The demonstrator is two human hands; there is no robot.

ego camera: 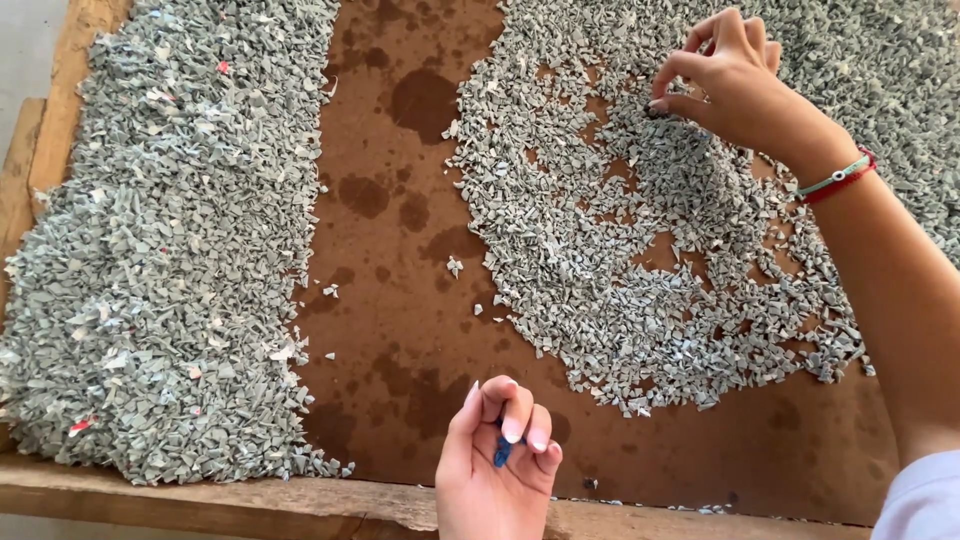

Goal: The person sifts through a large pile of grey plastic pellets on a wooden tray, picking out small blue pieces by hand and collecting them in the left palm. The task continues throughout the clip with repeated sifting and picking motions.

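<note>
My left hand [497, 462] hovers over the near edge of a brown board [400, 250], fingers curled around a small blue chip [502, 452]. My right hand [725, 80] reaches into the far right pile of grey plastic chips [610, 260], thumb and forefinger pinched together on a small dark piece [655, 111] at the pile's surface. Thin green and red bracelets [838, 177] circle the right wrist. A second, thicker heap of grey chips [170, 240] lies along the left side, with a few red and white bits mixed in.
A rough wooden rim [200, 500] frames the board at the near side and the left edge [60, 100]. A bare, stained brown strip runs between the two heaps. A few stray chips [455, 266] lie on it.
</note>
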